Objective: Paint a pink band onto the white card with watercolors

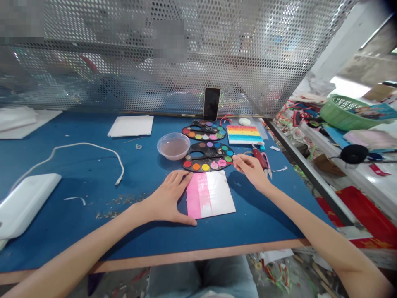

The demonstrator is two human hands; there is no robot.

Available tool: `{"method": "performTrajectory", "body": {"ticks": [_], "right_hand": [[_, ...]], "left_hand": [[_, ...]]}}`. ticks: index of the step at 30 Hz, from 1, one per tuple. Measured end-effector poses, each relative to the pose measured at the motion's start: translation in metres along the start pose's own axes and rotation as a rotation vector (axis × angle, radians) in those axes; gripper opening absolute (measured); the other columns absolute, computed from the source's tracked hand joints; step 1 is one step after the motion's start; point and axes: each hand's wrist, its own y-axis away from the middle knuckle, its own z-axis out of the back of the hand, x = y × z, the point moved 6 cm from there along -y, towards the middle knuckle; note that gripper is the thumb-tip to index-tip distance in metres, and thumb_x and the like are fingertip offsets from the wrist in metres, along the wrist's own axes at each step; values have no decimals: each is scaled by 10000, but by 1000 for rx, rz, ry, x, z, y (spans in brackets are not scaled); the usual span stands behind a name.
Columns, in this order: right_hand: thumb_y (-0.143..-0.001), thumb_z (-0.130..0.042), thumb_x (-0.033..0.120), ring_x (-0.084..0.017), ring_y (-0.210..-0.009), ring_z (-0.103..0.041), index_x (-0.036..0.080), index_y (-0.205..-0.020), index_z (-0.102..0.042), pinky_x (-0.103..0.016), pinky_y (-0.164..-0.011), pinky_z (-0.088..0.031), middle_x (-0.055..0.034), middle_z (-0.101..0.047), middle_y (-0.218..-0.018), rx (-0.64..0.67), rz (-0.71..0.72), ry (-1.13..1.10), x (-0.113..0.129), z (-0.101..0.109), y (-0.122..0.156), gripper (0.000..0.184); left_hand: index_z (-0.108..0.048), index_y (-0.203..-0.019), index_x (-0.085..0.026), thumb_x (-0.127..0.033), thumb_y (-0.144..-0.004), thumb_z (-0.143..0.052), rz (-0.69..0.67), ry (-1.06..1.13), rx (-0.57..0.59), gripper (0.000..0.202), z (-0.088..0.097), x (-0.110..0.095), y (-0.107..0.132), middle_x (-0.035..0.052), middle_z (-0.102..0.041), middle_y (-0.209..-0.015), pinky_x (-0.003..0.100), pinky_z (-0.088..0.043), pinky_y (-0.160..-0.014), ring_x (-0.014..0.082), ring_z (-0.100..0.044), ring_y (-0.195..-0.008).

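Observation:
My left hand (pixel 170 198) lies flat on the blue table (pixel 77 198), fingers spread along the left edge of a white square tile (pixel 214 192) with pink stripes painted on its left part. My right hand (pixel 249 167) is pinched on a thin paintbrush whose tip reaches the near watercolour palette (pixel 208 156), a black oval with round colour pans. A second palette (pixel 204 130) lies behind it. A clear bowl of murky pinkish water (pixel 173 145) stands left of the palettes.
A rainbow-striped tile (pixel 245 134) and a red-handled tool (pixel 259 158) lie to the right. A phone (pixel 211 103) leans on the perforated metal screen (pixel 155 54). White sheets (pixel 131 125), a white cable (pixel 83 145) and a white box (pixel 25 203) sit to the left. Cluttered shelf with green basket (pixel 344 108) at right.

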Motion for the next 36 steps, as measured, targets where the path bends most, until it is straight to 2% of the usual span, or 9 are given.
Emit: {"method": "performTrajectory", "body": {"ticks": [5,9,12,15,20,23,27,31,36], "right_hand": [[-958,-458,609,-139,-572,-404,193,-588,-561,-297,-595,-338,-5,-473,-589,-122,110,170,-5,20,-5,566],[-977,-373,632,-166,-643,-493,194,-634,-599,-308,-665,-395,-41,-576,-671,-68,137,211,-7,13,-1,601],[-983,-332,640,-170,-675,-507,193,-735,-626,-302,-668,-399,-46,-586,-732,-31,131,190,-9,5,1,589],[-976,-360,642,-164,-659,-469,199,-807,-616,-292,-637,-370,-22,-520,-711,-36,119,179,-12,2,1,538],[-981,-385,614,-132,-571,-345,205,-746,-536,-278,-559,-297,20,-401,-653,-86,88,131,-14,3,0,496],[-936,-508,599,-121,-582,-367,202,-736,-530,-266,-563,-318,23,-433,-666,-75,58,88,-8,1,-1,445],[-879,-620,560,-122,-623,-441,186,-865,-633,-257,-584,-372,5,-527,-713,-35,31,14,12,-6,-5,375],[-911,-582,548,-125,-639,-464,169,-947,-685,-257,-591,-380,-8,-540,-731,15,94,15,41,-24,-19,395],[-997,-400,552,-130,-670,-515,166,-921,-689,-256,-643,-417,-20,-572,-754,81,276,-9,65,-72,-53,488]], "left_hand": [[-304,-1513,-134,-876,-559,-650,1,6,2,1257,0,0,0,221,-395,-1424,651,-285,-1126,461,-345,-1341],[-295,-1522,-158,-863,-563,-661,-3,17,-13,1245,-1,1,1,207,-397,-1429,637,-279,-1137,456,-343,-1346],[-288,-1525,-157,-864,-561,-662,4,6,-5,1253,-1,1,1,209,-395,-1431,636,-275,-1138,457,-337,-1352],[-285,-1522,-149,-871,-564,-652,8,-15,12,1255,-1,0,1,212,-390,-1434,631,-282,-1135,455,-331,-1358],[-295,-1513,-131,-880,-570,-638,9,-23,19,1253,1,-1,0,220,-384,-1441,614,-295,-1131,446,-336,-1355],[-304,-1505,-117,-869,-568,-651,6,-27,15,1251,1,-1,0,229,-388,-1434,612,-291,-1134,438,-347,-1347],[-324,-1496,-122,-862,-571,-657,-9,-26,-3,1230,1,-2,0,222,-411,-1412,614,-290,-1132,431,-364,-1332],[-342,-1485,-91,-881,-565,-642,-27,-26,-17,1249,0,0,0,240,-412,-1413,616,-280,-1139,440,-362,-1334],[-373,-1470,-72,-883,-558,-643,-72,-49,-47,1250,-1,2,1,244,-438,-1395,623,-266,-1144,445,-378,-1329]]}}
